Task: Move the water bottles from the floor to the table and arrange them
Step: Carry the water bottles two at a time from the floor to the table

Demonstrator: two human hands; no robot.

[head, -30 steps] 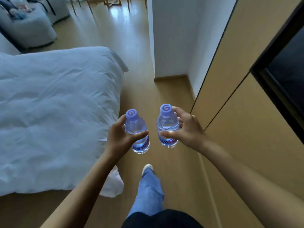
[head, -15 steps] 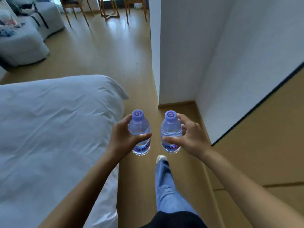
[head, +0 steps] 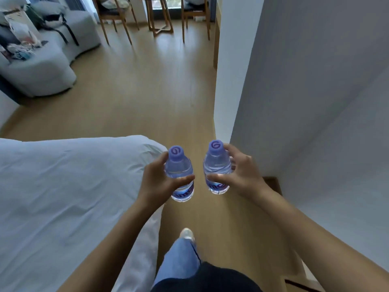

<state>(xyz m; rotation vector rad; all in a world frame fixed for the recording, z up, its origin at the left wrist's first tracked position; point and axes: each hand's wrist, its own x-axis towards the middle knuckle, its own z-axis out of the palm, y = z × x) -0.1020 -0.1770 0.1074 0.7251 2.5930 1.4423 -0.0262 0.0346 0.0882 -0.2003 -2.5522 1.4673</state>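
The left hand [head: 160, 182] grips one capped, water-filled bottle [head: 180, 173]; at its three o'clock the right hand [head: 240, 175] grips a second full bottle [head: 216, 167], both upright.

purple swirl logo on each bottle cap [head: 176, 152], labels [head: 216, 187] unreadable

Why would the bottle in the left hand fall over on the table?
The left bottle looks tall and narrow, so a nudge could probably tip it. It seems nearly full, so likely heavy for its size. On its round side, it would probably roll.
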